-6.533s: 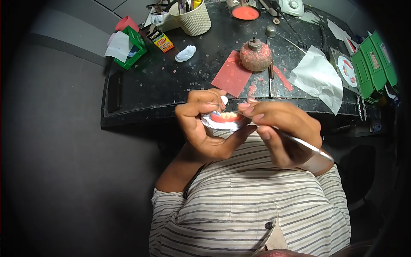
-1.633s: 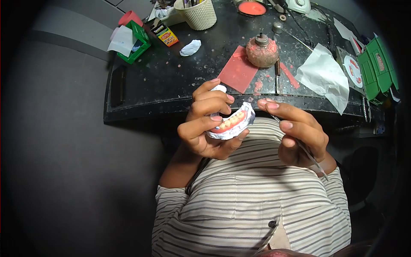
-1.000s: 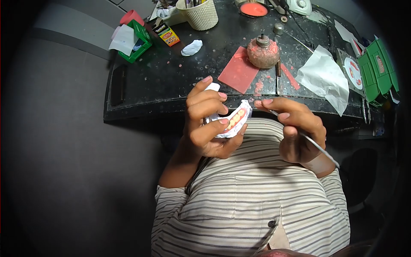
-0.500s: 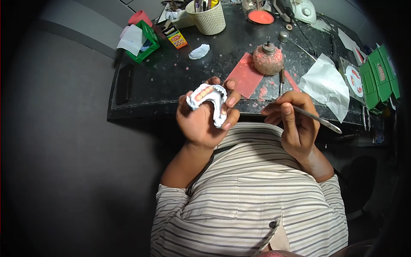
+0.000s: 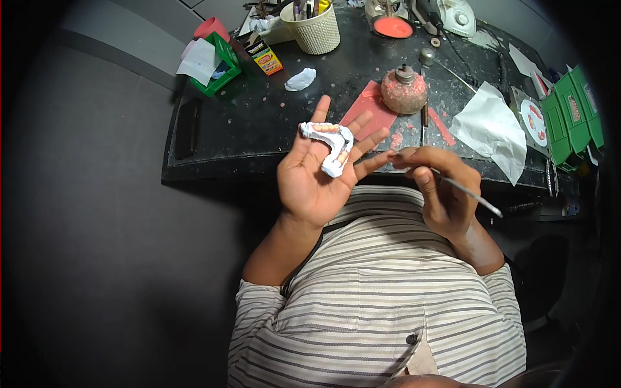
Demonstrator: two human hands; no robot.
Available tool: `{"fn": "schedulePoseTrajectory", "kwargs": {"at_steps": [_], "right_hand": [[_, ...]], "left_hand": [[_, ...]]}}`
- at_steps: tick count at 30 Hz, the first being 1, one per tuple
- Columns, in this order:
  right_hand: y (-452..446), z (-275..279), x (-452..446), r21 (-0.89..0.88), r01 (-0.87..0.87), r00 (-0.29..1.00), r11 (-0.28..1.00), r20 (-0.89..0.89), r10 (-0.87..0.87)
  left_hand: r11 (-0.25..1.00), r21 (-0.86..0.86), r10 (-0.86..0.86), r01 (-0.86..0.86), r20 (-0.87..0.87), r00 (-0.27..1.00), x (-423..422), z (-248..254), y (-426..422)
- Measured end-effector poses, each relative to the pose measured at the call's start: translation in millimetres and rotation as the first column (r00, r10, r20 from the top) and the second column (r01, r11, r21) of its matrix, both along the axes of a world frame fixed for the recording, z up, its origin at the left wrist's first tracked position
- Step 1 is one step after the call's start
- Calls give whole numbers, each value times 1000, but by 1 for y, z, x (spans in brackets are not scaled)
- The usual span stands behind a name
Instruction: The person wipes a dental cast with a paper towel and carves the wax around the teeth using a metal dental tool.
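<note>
A white plaster dental cast (image 5: 340,143) with teeth set in pink wax lies on the palm of my left hand (image 5: 314,178), which bears it with fingers spread. My right hand (image 5: 449,187) pinches a slim metal wax spatula (image 5: 475,197) between thumb and fingers; its rear end points down to the right. The spatula's front end is hidden by the fingers. The fingertips of my right hand are close to a fingertip of my left; I cannot tell if they touch. Beyond the hands, a pink wax sheet (image 5: 372,119) lies by a wax-spattered spirit burner (image 5: 404,94).
On the dark bench (image 5: 226,139) are a white piece (image 5: 301,79), a box (image 5: 265,59), a green bin (image 5: 223,76), a woven cup (image 5: 317,32) of tools, and a dish of pink material (image 5: 393,26). White paper (image 5: 491,132) and a green case (image 5: 572,119) lie at right.
My left hand has uncurled from around the dental cast, which has turned and lies flat on the palm. The spatula in my right hand has tilted, its rear end lower and further left.
</note>
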State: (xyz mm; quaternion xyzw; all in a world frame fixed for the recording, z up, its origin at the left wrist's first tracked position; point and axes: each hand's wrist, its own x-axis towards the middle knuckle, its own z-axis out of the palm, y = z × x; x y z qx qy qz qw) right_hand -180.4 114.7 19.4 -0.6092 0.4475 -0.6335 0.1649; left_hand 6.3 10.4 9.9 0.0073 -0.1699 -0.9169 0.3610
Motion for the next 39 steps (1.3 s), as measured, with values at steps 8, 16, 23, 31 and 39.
{"fn": "schedulePoseTrajectory", "kwargs": {"at_steps": [8,16,23,31,39], "right_hand": [[-7,4,1,-52,-31,802,998,-597,-6],[-8,6,4,-112,-11,797,994,-601,-59],[2,14,3,-174,-86,803,981,-594,-35],[1,15,4,-183,-76,815,980,-577,-45],[-3,2,5,-127,-16,807,992,-588,-62]], "left_hand": [[1000,14,19,-24,294,956,1,12,6],[970,-59,-232,236,71,970,12,15,8],[958,-228,-100,175,306,947,12,47,25],[935,-335,10,114,348,938,13,39,29],[934,-340,-28,108,233,972,14,-3,8]]}}
